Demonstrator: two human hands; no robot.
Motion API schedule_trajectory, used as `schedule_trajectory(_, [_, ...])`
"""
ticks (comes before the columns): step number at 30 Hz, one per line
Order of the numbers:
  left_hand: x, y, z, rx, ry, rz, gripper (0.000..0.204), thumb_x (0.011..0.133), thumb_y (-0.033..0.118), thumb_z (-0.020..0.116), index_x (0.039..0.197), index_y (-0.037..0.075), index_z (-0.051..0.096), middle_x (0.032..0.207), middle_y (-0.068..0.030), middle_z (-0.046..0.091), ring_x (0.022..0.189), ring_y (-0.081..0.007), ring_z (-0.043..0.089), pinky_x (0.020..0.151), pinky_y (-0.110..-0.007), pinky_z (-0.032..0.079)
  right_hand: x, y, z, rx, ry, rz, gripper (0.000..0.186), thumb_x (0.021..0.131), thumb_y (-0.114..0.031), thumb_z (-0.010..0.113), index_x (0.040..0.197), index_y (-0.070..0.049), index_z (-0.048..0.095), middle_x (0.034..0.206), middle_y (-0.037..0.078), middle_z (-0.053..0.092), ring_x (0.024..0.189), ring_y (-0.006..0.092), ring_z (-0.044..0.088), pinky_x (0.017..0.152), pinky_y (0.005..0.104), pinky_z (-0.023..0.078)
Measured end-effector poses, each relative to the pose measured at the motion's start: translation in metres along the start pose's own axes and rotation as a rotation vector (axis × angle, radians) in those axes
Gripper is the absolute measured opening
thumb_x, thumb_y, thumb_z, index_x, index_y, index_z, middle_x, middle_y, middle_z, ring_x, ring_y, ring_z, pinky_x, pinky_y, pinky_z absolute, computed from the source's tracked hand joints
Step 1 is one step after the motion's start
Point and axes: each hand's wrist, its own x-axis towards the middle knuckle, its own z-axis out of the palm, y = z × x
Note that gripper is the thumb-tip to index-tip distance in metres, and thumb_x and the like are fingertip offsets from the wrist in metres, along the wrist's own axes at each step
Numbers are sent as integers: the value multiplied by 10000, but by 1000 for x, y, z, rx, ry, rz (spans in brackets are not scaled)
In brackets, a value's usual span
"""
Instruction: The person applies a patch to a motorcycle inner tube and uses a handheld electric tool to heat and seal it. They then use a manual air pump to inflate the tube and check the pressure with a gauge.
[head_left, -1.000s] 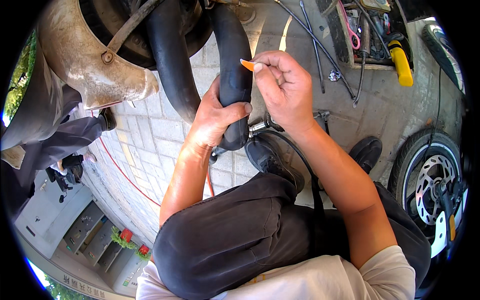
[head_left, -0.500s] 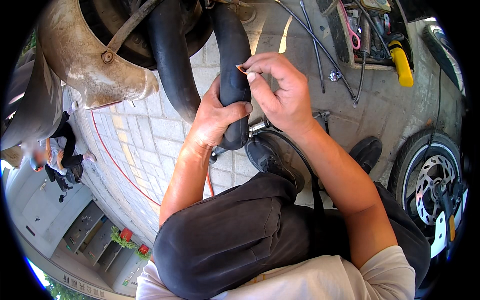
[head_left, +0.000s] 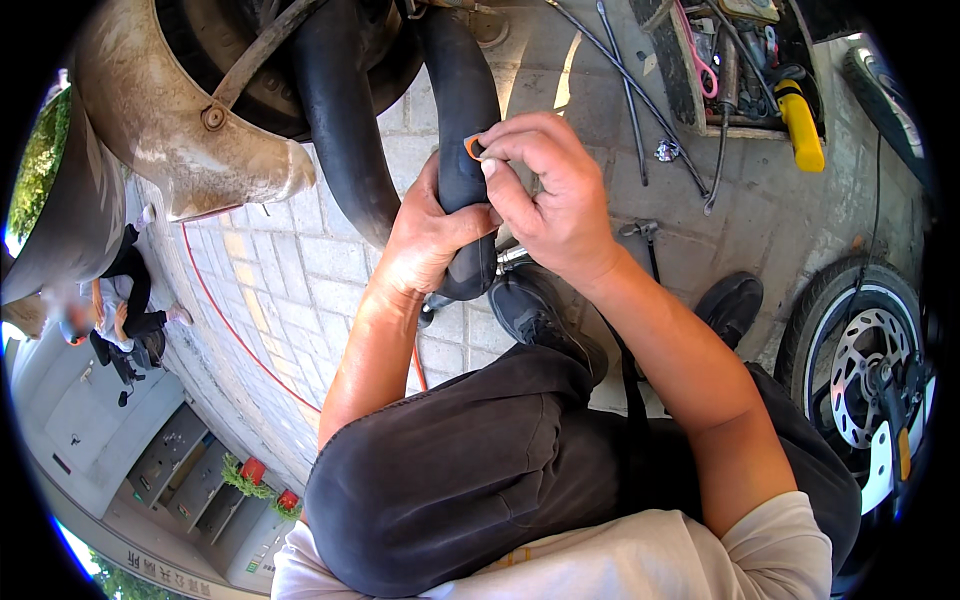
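Observation:
A black rubber inner tube (head_left: 462,85) hangs down in a loop from the wheel, its other run (head_left: 345,120) to the left. My left hand (head_left: 432,232) is wrapped round the lower end of the right run, thumb across its front. Between thumb and forefinger of my right hand (head_left: 548,190) is a small patch with an orange edge and a dark middle (head_left: 471,147). The patch is at the tube's surface, just above my left thumb; whether it touches the rubber I cannot tell.
A toolbox (head_left: 716,131) with a yellow-handled tool (head_left: 800,125) stands at the far right, metal rods (head_left: 640,75) beside it. A wheel with a brake disc (head_left: 858,370) is on the right. A muddy fender (head_left: 190,110) juts in at upper left. A red hose (head_left: 228,312) crosses the paving; a person sits beyond.
My right hand has shifted slightly left and down, turning the patch so more of its face shows against the tube. My left hand keeps its grip on the tube.

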Motion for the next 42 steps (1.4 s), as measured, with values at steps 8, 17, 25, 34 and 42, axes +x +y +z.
schedule_trajectory(8, [1,0,1,-6,-11,1,612,697,22,713,1261,-37,485,972,-57,593,847,-130,595,753,-281,514,-1,2,1,-52,-18,-57,138,731,42,668,832,-30,609,886,81,632,804,282,596,697,367,499])
schedule_trajectory(17, [1,-2,0,7,-14,16,638,701,39,720,1287,-30,478,1060,-63,584,940,-132,584,828,-279,507,-8,5,5,-150,-61,-112,174,708,12,701,866,-34,642,920,74,633,851,284,608,721,364,502])
schedule_trajectory(25, [-1,-10,-9,-11,-47,3,686,691,52,717,1320,-30,456,1121,-64,580,1004,-133,563,906,-275,471,-30,-8,-2,-278,-191,4,173,835,-146,685,970,-39,695,1106,52,646,1105,267,593,1014,565,296])
schedule_trajectory(34, [2,-7,-12,-31,-64,-32,629,640,67,741,1205,-14,476,898,-87,579,737,-172,579,692,-305,508,-14,3,-13,233,0,613,437,875,-360,707,1094,14,655,954,73,673,963,214,609,898,342,421])
schedule_trajectory(42, [1,-12,-10,-125,-90,-6,581,669,119,742,1168,-6,471,861,-103,569,682,-199,605,587,-310,532,3,26,15,904,-245,1106,391,878,-336,735,992,18,614,838,94,652,590,146,597,494,280,487])
